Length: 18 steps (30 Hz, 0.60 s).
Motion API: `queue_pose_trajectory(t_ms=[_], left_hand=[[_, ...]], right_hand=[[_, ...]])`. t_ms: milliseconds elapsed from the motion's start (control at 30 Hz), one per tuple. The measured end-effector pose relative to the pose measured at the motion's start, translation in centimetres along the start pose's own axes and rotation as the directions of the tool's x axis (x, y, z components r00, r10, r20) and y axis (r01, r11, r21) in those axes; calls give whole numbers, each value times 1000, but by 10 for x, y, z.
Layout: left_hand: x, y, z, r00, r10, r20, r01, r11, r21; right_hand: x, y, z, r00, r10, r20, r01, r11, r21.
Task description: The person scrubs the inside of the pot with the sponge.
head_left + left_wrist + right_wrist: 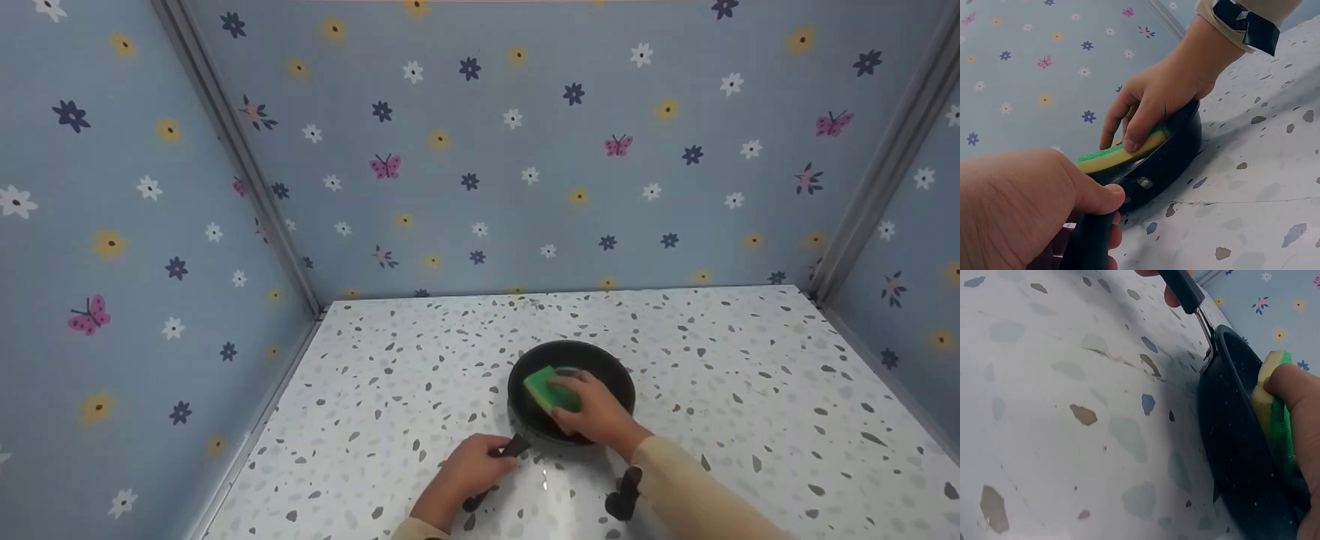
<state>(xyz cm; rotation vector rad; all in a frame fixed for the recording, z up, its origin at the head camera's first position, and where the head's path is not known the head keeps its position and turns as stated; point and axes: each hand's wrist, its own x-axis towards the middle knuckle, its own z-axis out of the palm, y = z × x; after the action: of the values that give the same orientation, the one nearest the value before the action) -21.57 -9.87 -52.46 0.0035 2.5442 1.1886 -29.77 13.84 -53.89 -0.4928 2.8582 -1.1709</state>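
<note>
Sponge: we are holding it inside the pan.
Right hand: our fingers are pinching the sponge.
Left hand: grasping the handle, on the pan's near side.
Good handling: ideally, we are bracing the handle, pressing evenly.

The fingers of the right hand hide part of the sponge from me, and the floor of the pan directly beneath it. The left hand covers the middle of the handle; below those fingers, the left wrist view's bottom edge cuts the handle off. Back from the right fingers, a dark object by the sleeve is too blurred to tell.
</note>
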Motion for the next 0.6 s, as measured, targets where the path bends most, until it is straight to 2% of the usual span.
queue_pose_trajectory(t_ms=[200,367,600], left_hand=[[3,-1,3,1000,-25,-11,24,1000,-16],[5,-2,6,997,-66,-29,66,998,-4],[5,1,4,998,-52,-45,52,999,14]], right_hand=[[0,1,8,992,-95,78,97,995,-18],[0,1,14,986,-108,127,111,994,-14],[5,-2,14,977,-109,185,113,994,-13]])
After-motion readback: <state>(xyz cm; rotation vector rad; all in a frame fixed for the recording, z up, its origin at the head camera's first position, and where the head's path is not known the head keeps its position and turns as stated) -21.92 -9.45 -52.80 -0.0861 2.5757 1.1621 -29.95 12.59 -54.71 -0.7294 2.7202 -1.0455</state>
